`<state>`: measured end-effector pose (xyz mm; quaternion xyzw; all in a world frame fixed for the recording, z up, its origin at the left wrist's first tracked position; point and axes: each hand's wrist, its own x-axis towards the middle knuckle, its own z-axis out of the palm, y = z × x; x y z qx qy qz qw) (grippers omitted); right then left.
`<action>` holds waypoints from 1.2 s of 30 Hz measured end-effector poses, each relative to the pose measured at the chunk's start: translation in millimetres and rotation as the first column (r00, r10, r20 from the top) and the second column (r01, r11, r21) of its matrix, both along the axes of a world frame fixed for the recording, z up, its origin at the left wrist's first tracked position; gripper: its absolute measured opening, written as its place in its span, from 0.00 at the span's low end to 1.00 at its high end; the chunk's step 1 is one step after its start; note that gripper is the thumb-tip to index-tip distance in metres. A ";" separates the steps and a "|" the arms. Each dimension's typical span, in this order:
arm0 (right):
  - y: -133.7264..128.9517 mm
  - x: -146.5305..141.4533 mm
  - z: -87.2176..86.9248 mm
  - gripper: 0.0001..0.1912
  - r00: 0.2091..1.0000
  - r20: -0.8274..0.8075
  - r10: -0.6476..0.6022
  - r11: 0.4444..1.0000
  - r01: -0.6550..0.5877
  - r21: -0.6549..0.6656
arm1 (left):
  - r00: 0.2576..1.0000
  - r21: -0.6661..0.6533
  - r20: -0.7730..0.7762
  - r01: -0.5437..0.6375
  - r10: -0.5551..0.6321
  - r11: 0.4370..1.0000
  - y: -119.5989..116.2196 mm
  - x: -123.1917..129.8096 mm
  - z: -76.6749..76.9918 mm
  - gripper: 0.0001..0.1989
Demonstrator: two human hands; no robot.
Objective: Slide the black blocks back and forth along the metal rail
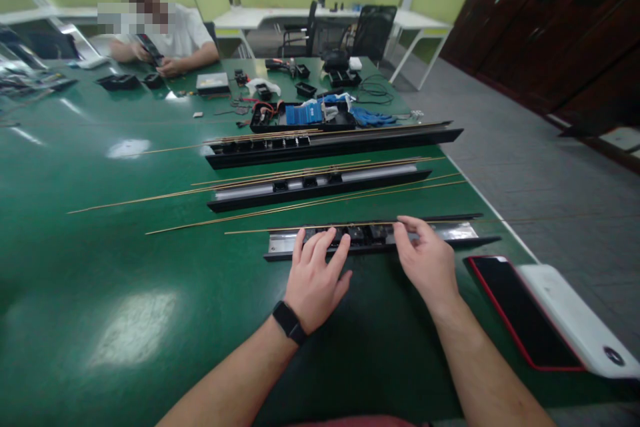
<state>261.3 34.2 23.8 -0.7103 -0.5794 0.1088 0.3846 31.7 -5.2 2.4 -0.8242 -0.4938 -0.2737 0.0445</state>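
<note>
The nearest black-edged metal channel point(456, 232) lies across the green table before me, with several black blocks point(356, 235) seated along its inside. A thin brass-coloured rod point(260, 231) runs lengthwise over those blocks and sticks out past both ends. My left hand point(317, 273), wearing a black watch, rests its spread fingertips on the channel's near edge and blocks. At the right part of the channel, my right hand point(425, 257) pinches the rod between thumb and fingers. My left fingers hide some of the blocks.
Beyond lie a second channel point(320, 192) and a third channel point(330, 150), with loose rods point(305, 202) between. A tool tray point(303, 125) and blue gloves point(373, 117) sit farther back. Right are a red-edged phone point(525, 313) and white power bank point(575, 313). Across sits a person point(170, 40).
</note>
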 end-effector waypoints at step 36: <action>-2.4 -7.2 -3.3 0.24 0.993 0.017 0.120 0.993 -0.120 0.001 | 1.000 0.004 -0.006 -0.006 0.006 1.000 0.0 0.1 -0.9 0.32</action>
